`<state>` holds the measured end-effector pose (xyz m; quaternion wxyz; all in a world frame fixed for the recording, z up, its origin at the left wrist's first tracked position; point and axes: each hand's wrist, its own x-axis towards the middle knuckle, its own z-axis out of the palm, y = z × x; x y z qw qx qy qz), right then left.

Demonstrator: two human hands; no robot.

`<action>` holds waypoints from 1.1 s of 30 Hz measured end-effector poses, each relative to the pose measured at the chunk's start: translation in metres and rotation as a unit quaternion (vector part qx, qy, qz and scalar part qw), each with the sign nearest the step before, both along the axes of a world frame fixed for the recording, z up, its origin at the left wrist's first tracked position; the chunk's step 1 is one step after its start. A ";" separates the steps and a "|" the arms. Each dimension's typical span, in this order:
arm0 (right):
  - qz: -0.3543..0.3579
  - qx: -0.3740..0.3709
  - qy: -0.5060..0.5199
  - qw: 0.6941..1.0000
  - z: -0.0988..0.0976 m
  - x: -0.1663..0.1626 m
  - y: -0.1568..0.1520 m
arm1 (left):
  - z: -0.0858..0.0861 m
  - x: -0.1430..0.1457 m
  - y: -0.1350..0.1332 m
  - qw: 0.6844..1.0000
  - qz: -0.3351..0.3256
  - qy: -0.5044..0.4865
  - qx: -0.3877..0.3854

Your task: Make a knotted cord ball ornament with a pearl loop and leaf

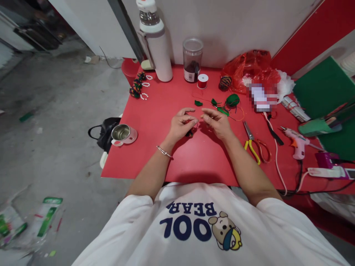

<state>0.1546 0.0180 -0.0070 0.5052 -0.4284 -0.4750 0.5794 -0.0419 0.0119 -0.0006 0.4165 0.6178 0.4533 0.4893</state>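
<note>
My left hand (181, 125) is over the middle of the red table, index finger stretched out and the other fingers bent in toward the thumb. A small dark multicoloured yarn piece (190, 133) shows just under its fingers, partly hidden by them. Facing it across a narrow gap, my right hand (217, 123) has thumb and fingertips drawn together; whatever is between them is too small to make out. Just beyond the hands lie small green yarn bits (198, 103), a green-handled tool (222, 111) and a green yarn ball (232, 99).
Yarn bundles (135, 87) with white bead loops (145, 84) lie at the back left. A mug (124, 134) stands near the left edge, a white flask (158, 48) and jar (192, 61) by the wall. Scissors (249, 133), pliers (255, 149) and a glue gun (296, 142) lie right.
</note>
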 end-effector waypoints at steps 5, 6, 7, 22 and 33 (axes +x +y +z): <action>0.025 -0.049 0.063 0.997 -0.007 -0.005 0.000 | 0.001 0.002 -0.003 0.995 0.033 -0.056 -0.082; 0.031 -0.053 0.081 0.995 -0.008 -0.005 0.001 | -0.001 0.003 -0.002 0.991 0.043 -0.077 -0.102; 0.037 -0.058 0.095 0.993 -0.008 -0.005 0.001 | -0.002 0.003 -0.001 0.986 0.054 -0.100 -0.119; 0.008 -0.057 0.054 0.997 -0.014 -0.011 0.000 | -0.011 0.000 0.006 0.989 0.085 -0.053 -0.107; 0.044 0.084 -0.099 0.991 -0.021 -0.012 -0.003 | -0.020 -0.038 -0.017 0.968 -0.067 0.224 0.088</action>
